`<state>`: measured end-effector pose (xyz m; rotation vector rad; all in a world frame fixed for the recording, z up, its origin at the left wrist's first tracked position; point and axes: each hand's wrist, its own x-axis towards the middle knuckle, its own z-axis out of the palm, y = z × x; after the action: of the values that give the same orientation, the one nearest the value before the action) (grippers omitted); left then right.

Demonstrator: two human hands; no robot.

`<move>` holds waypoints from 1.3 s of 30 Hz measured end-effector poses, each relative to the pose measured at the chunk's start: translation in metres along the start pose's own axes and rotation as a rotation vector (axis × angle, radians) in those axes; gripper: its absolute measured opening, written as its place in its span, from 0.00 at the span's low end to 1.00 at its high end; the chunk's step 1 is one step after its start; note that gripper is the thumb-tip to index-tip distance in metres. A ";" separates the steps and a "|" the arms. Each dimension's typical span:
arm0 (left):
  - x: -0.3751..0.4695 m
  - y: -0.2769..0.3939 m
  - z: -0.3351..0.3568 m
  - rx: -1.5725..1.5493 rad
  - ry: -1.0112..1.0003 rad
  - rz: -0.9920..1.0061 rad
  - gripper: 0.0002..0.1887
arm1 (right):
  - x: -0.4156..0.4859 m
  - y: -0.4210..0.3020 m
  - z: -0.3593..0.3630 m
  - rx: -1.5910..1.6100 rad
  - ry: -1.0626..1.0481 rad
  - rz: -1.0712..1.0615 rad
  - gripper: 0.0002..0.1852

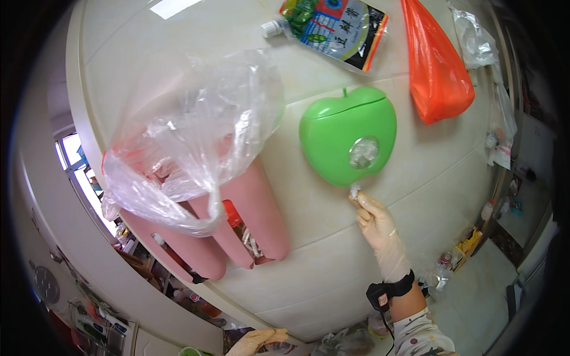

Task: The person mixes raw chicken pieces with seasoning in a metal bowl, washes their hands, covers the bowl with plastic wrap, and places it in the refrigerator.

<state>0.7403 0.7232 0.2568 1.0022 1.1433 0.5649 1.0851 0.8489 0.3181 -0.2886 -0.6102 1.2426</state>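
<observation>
A green apple-shaped plastic dispenser (343, 133) is fixed to the tiled wall, its round window showing clear plastic inside. My right hand (376, 222), in a thin pale glove with a black strap at the wrist, pinches a crumpled piece of clear plastic (355, 191) at the dispenser's bottom opening. Low in the view, my left hand (258, 341), also gloved, is held with its fingers extended and nothing seen in it; part of it is cut off by the frame's edge.
Pink wall-mounted holders (271, 222) hang at the left, with a clear plastic bag (200, 120) over them. A spouted sauce pouch (343, 31) and a red plastic bag (438, 71) hang above. Bottles and a yellow box (470, 242) stand at the lower right.
</observation>
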 end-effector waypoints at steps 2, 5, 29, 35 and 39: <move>0.001 0.005 0.002 0.086 0.023 -0.052 0.19 | -0.006 -0.001 -0.001 -0.072 0.009 -0.005 0.15; 0.005 0.007 0.010 0.004 0.059 -0.037 0.19 | -0.013 -0.004 -0.008 -0.126 0.033 -0.029 0.15; 0.088 0.042 0.090 0.369 -0.459 0.322 0.20 | -0.136 0.008 -0.030 -0.864 0.050 0.334 0.05; 0.083 0.043 0.088 0.226 -0.352 0.297 0.19 | -0.156 0.042 -0.016 -1.051 -0.141 0.273 0.05; 0.073 0.028 0.067 0.181 -0.215 0.253 0.14 | -0.161 0.066 -0.011 -1.214 -0.295 0.368 0.07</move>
<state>0.8313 0.7717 0.2515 1.3424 0.8930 0.5452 1.0085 0.7195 0.2309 -1.2806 -1.5913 1.1272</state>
